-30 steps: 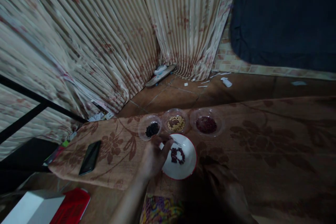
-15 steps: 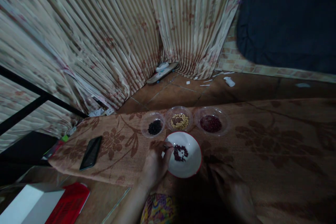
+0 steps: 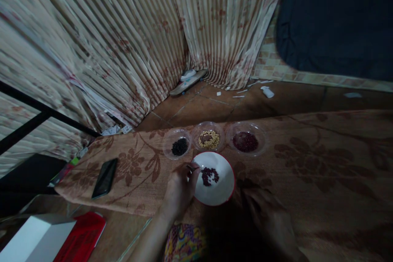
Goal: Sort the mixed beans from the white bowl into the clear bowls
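Observation:
A white bowl point(image 3: 225, 180) with a red rim rests on the cloth, with small dark red beans point(image 3: 210, 176) loosely clustered in it. My left hand point(image 3: 181, 184) is at the bowl's left rim, thumb and fingers pinched on a slim, shiny tool point(image 3: 194, 168) that points in at the beans. Its exact kind is too small to make out. Right of the bowl, my right hand point(image 3: 267, 213) lies low over the cloth in deep shadow; its fingers are too dark to read. Behind the bowl stand clear plastic bowls of black beans point(image 3: 179, 146), yellow soybeans point(image 3: 209, 140) and dark red beans point(image 3: 245, 142).
A brown floral cloth point(image 3: 307, 151) covers the long table. A phone point(image 3: 105, 178) lies at its left. Below left are a white box point(image 3: 33, 237) and a red packet point(image 3: 82, 237). Striped curtains point(image 3: 129, 41) hang behind; scraps and a white bottle point(image 3: 267, 92) lie on the floor.
The view has shifted slightly, so everything sits a little higher and further left. My left hand stays pinched at the bowl's rim, and my right hand stays beside the bowl.

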Demonstrator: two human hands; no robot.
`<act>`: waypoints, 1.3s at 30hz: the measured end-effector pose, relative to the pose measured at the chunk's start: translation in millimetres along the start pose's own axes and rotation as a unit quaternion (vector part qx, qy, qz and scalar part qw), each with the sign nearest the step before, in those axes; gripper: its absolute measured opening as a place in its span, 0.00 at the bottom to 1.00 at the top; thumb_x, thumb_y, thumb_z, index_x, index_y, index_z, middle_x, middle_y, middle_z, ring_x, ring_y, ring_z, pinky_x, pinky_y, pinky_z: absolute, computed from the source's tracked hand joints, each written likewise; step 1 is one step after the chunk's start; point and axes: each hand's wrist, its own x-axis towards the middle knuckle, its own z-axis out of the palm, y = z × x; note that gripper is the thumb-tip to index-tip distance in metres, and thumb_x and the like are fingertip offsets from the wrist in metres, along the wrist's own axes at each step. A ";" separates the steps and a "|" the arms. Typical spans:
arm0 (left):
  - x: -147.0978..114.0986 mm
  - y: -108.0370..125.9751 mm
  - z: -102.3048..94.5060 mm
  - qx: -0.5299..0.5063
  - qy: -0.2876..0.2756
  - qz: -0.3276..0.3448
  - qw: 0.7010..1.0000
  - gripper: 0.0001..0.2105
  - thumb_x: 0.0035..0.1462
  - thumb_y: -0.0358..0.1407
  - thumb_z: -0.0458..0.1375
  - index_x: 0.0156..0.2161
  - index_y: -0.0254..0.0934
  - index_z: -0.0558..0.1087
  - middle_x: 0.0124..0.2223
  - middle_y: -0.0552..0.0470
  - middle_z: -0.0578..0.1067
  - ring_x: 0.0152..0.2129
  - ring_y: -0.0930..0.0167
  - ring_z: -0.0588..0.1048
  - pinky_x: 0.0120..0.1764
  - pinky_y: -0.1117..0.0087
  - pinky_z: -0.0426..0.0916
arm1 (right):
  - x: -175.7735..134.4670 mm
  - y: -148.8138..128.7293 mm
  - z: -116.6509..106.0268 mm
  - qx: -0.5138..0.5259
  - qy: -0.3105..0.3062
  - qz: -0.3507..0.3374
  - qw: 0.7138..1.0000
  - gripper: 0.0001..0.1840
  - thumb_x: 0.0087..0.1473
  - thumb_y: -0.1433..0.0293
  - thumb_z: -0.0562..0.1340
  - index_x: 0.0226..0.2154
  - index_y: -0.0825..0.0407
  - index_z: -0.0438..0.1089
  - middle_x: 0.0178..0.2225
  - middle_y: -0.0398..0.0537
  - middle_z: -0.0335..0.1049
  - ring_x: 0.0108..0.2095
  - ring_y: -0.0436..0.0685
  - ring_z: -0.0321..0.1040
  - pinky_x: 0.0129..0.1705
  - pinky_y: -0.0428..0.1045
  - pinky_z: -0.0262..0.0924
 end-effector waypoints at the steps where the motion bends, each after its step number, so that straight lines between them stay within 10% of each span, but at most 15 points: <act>1: -0.5 0.6 -0.8 -0.003 -0.003 0.003 1.000 0.06 0.60 0.34 0.55 0.35 0.37 0.74 0.35 0.52 0.79 0.29 0.72 0.76 0.35 0.72 0.69 | -0.1 0.1 0.3 -0.001 -0.001 -0.001 1.000 0.12 0.62 0.67 0.54 0.42 0.48 0.73 0.40 0.46 0.75 0.39 0.56 0.71 0.42 0.50 0.65; 18: -9.5 5.3 1.5 -0.010 -0.127 0.080 0.989 0.06 0.62 0.33 0.54 0.39 0.41 0.73 0.39 0.51 0.76 0.40 0.69 0.74 0.45 0.67 0.67 | -0.1 -0.6 0.2 0.008 -0.009 0.006 1.000 0.12 0.63 0.67 0.54 0.43 0.48 0.72 0.40 0.47 0.75 0.40 0.56 0.71 0.43 0.51 0.64; 39: -2.6 4.9 4.6 0.010 -0.115 0.096 0.989 0.05 0.62 0.33 0.55 0.39 0.40 0.73 0.38 0.50 0.77 0.40 0.67 0.74 0.45 0.66 0.68 | 1.1 -3.5 -3.4 0.011 -0.013 0.021 1.000 0.13 0.62 0.67 0.54 0.43 0.48 0.73 0.40 0.48 0.75 0.41 0.56 0.72 0.43 0.51 0.66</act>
